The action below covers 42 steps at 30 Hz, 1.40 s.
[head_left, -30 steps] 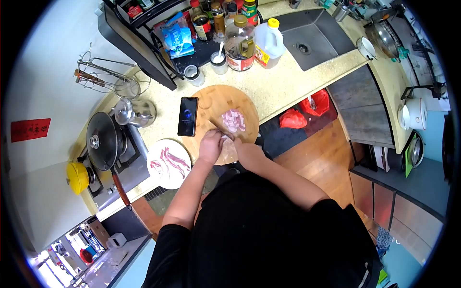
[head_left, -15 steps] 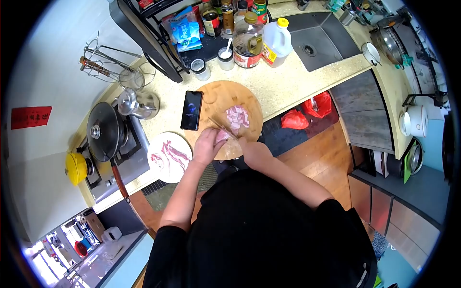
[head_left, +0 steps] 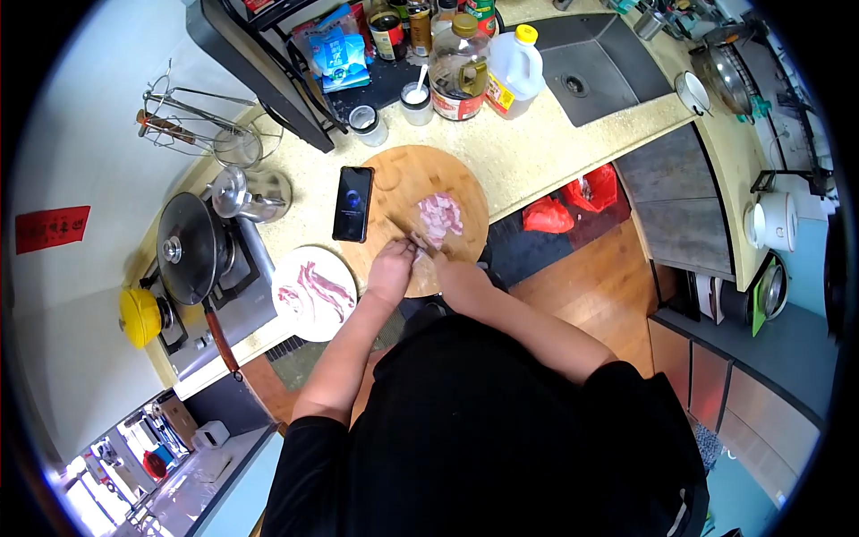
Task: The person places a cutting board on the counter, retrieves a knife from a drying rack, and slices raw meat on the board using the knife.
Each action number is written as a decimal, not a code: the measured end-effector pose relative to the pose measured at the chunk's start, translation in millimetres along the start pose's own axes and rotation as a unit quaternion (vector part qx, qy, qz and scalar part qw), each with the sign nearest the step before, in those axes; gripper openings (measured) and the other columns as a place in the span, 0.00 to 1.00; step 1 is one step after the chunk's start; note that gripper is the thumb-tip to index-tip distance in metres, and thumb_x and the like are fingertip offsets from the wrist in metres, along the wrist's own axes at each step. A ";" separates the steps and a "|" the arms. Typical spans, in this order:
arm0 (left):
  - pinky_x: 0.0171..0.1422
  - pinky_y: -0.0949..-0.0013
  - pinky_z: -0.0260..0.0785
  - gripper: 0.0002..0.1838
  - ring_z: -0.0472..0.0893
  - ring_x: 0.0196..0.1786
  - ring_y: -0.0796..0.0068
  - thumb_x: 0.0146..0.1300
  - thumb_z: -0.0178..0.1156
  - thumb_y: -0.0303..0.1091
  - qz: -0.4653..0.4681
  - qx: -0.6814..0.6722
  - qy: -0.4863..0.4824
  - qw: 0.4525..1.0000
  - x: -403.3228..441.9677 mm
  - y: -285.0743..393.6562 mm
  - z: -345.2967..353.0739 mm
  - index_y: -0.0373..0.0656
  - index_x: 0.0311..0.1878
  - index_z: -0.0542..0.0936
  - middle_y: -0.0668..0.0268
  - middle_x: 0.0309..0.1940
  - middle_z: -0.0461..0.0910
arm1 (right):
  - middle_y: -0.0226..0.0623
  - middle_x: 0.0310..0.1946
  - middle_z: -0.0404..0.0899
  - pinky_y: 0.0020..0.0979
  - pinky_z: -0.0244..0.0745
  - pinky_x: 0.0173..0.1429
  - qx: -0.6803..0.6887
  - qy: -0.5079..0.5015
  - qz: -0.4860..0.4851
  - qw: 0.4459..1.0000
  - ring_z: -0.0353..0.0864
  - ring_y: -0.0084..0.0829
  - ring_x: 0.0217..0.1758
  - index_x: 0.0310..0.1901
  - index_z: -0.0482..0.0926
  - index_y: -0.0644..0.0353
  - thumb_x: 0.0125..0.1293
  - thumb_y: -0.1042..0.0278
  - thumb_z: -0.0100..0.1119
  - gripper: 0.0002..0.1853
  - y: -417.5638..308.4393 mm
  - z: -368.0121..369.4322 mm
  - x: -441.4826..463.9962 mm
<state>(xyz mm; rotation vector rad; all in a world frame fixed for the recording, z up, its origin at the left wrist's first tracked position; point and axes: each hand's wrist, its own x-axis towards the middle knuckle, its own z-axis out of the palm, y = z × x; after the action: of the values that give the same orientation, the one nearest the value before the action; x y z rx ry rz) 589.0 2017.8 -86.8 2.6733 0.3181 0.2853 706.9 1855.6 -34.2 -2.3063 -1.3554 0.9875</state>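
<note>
On the round wooden cutting board (head_left: 394, 179), my right hand (head_left: 463, 285) is closed round a knife (head_left: 405, 233), whose handle is hidden in my fist. The blade slants up and left across the board. My left hand (head_left: 392, 271) has its fingers curled beside the blade, on a piece of raw meat (head_left: 420, 258) that is mostly covered. Just beyond the blade lies a pile of cut meat pieces (head_left: 440, 217). Left of the board, a white plate (head_left: 288, 265) carries several meat strips (head_left: 324, 291). A phone (head_left: 353, 204) rests at the board's left edge.
A lidded wok (head_left: 186, 246) sits on the stove at left, near a metal kettle (head_left: 255, 192). Behind the board stand glass jars (head_left: 368, 125), a large jar (head_left: 458, 76) and a white jug (head_left: 514, 76). The sink (head_left: 604, 76) is at back right; red bags (head_left: 548, 215) lie below the counter.
My left fingers have shifted right and up toward the knife blade. My right hand has drawn slightly left, and less of the meat under my left hand shows. The whole view has shifted slightly.
</note>
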 end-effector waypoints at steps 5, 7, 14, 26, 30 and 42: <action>0.58 0.62 0.78 0.13 0.83 0.50 0.57 0.53 0.62 0.21 -0.011 -0.005 -0.001 1.000 1.5 5.5 -6.6 0.34 0.43 0.86 0.56 0.43 0.86 | 0.57 0.32 0.86 0.54 0.82 0.40 -0.002 0.020 0.011 1.000 0.89 0.56 0.37 0.50 0.72 0.66 0.73 0.70 0.45 0.11 -7.5 5.0 8.8; 0.58 0.62 0.78 0.13 0.83 0.49 0.57 0.53 0.62 0.21 -0.017 0.002 0.008 1.000 0.6 5.4 -4.2 0.35 0.43 0.86 0.57 0.42 0.86 | 0.57 0.32 0.86 0.54 0.82 0.40 0.027 -0.002 0.020 0.999 0.89 0.56 0.37 0.51 0.72 0.65 0.72 0.70 0.46 0.11 4.8 4.4 -17.2; 0.54 0.61 0.79 0.08 0.84 0.46 0.55 0.55 0.67 0.21 0.002 -0.032 0.009 0.999 -0.1 2.9 0.7 0.36 0.39 0.86 0.56 0.39 0.85 | 0.56 0.31 0.86 0.53 0.82 0.37 -0.031 0.039 0.005 0.999 0.88 0.55 0.35 0.50 0.70 0.67 0.72 0.72 0.45 0.11 -12.7 12.4 27.9; 0.53 0.53 0.76 0.18 0.81 0.48 0.46 0.61 0.72 0.36 -0.134 0.023 0.121 0.983 -5.9 26.9 -17.1 0.36 0.48 0.79 0.50 0.47 0.79 | 0.56 0.30 0.86 0.54 0.82 0.39 -0.047 0.026 0.013 0.998 0.89 0.54 0.35 0.52 0.71 0.69 0.69 0.72 0.49 0.13 42.4 -18.6 -3.6; 0.51 0.50 0.75 0.19 0.81 0.48 0.43 0.59 0.73 0.38 -0.165 0.004 0.049 0.985 -19.4 23.6 -7.5 0.36 0.45 0.77 0.47 0.43 0.80 | 0.57 0.29 0.85 0.52 0.83 0.36 -0.067 0.047 0.013 0.997 0.89 0.54 0.33 0.49 0.71 0.69 0.69 0.72 0.49 0.11 47.4 -25.5 2.7; 0.43 0.60 0.77 0.17 0.83 0.35 0.58 0.65 0.72 0.36 -0.248 -0.221 0.037 0.943 17.3 15.6 3.8 0.36 0.49 0.78 0.55 0.33 0.81 | 0.57 0.29 0.85 0.55 0.82 0.42 -0.023 0.053 0.029 0.998 0.88 0.58 0.35 0.47 0.69 0.65 0.68 0.74 0.48 0.08 31.8 -32.6 -9.7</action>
<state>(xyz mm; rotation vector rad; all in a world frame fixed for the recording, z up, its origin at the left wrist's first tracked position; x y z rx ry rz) 609.1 2007.2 -80.7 2.0612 0.8263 0.2603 746.9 1833.9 -24.3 -2.4083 -1.2897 0.8465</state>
